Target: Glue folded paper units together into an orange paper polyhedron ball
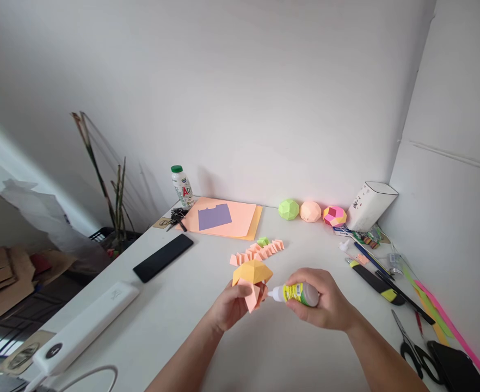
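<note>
Head view: both my hands are out over the white tabletop [174, 321], working close together. My left hand [232, 307] grips a folded paper model [252, 271], thumb pressed on a peach flap; its upper part is a yellow-orange faceted dome, with peach pieces hanging below. My right hand [324, 299] is wrapped around a glue bottle [295, 294], tilted nearly level, nozzle pointing left at the model's edge; cannot tell whether the tip touches the paper.

Just beyond my left hand and the model: a line of small peach folded pieces [264, 252], a green one [263, 241] beside them. Farther off, ahead of my right hand and near the wall, three faceted paper balls in a row: green [288, 209], peach [310, 212] and a multicoloured one [334, 216], next to a white container [370, 206].

Ahead and left of my left hand: peach and orange sheets [244, 212] with a purple piece [214, 216] on top, and a green-capped bottle [182, 188] behind. Nearer on that side, a black phone [163, 258] and a white power strip [87, 326]. Right of my right hand: a black-and-yellow cutter [374, 283], then scissors [417, 351] closer to me
</note>
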`<state>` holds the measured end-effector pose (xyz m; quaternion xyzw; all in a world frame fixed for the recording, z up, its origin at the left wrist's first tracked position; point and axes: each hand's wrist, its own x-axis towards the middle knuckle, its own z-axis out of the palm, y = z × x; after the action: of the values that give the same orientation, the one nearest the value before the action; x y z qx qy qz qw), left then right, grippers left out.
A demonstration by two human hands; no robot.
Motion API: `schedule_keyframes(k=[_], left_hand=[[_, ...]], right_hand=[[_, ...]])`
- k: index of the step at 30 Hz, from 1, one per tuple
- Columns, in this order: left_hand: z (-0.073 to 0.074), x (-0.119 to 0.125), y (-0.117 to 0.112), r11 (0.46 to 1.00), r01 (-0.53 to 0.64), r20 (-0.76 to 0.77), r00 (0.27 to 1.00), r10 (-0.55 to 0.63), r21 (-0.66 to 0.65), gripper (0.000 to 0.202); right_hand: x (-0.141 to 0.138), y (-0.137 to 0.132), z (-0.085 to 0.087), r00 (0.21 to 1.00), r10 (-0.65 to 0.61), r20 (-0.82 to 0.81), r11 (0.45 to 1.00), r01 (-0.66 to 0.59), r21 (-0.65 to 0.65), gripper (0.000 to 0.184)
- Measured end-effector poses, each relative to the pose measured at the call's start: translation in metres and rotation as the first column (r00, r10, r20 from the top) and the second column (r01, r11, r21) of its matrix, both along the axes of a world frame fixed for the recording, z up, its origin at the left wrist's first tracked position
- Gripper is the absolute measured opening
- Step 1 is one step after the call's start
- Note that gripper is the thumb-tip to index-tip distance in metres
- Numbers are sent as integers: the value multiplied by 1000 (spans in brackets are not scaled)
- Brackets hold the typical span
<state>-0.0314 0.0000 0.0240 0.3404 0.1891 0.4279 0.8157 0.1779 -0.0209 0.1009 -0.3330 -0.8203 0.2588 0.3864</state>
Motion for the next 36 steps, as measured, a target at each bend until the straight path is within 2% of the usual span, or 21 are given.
schedule_keyframes(k=[11, 22, 27, 32, 36], left_hand=[[0, 0, 1, 1000, -13, -1, 1000, 13, 18, 16], [5, 1, -2, 998, -28, -18, 999, 27, -61, 21], [4, 1, -1, 1000, -3, 18, 1000, 3, -13, 14], [3, 1, -1, 997, -13, 19, 1000, 14, -79, 23], [1, 0, -1, 999, 23, 47, 999, -21, -35, 18]], right_hand=[[-1, 0, -1, 1000, 8, 0, 1000, -8, 18, 18], [-1, 1, 1, 1000, -12, -14, 1000, 12, 0, 16], [0, 0, -1, 1000, 20, 5, 1000, -20, 7, 18], [-1, 0, 0, 1000, -6, -11, 1000, 6, 2, 17], [0, 0, 0, 1000, 18, -5, 1000, -18, 7, 17]])
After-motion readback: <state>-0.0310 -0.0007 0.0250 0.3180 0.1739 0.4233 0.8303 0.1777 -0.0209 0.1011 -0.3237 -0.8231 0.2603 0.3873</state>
